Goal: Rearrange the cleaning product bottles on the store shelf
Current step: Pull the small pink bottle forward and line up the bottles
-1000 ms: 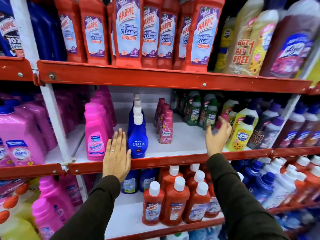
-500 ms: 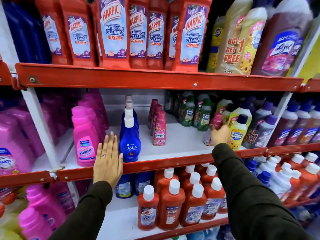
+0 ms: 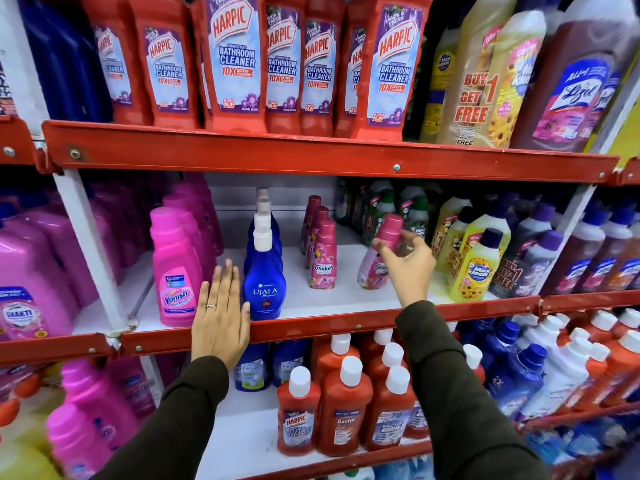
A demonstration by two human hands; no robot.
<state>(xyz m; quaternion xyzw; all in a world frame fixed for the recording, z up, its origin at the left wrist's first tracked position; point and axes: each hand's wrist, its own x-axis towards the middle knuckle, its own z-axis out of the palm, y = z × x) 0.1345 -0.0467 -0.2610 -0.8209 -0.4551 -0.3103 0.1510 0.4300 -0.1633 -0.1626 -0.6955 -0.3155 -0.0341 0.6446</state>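
My right hand [image 3: 408,265] grips a small pink Comfort bottle [image 3: 386,237], tilted, on the middle shelf [image 3: 329,327], to the right of a row of three upright pink Comfort bottles [image 3: 322,258]. My left hand [image 3: 220,317] lies flat with fingers together against the red shelf edge, between the pink Vanish bottle [image 3: 176,271] and the blue Ujala bottle [image 3: 265,282]; it holds nothing.
Red Harpic bottles [image 3: 239,64] fill the shelf above. Yellow Max Kleen bottles [image 3: 474,265] and purple-capped bottles [image 3: 588,251] stand right of my right hand, green-capped ones behind it. Red Harpic and Bactin bottles [image 3: 346,410] stand on the lower shelf. White shelf surface shows between the Comfort row and the held bottle.
My right hand reached to the back of the shelf, took the pink Comfort bottle and drew it forward and left. My left hand stayed on the shelf edge.
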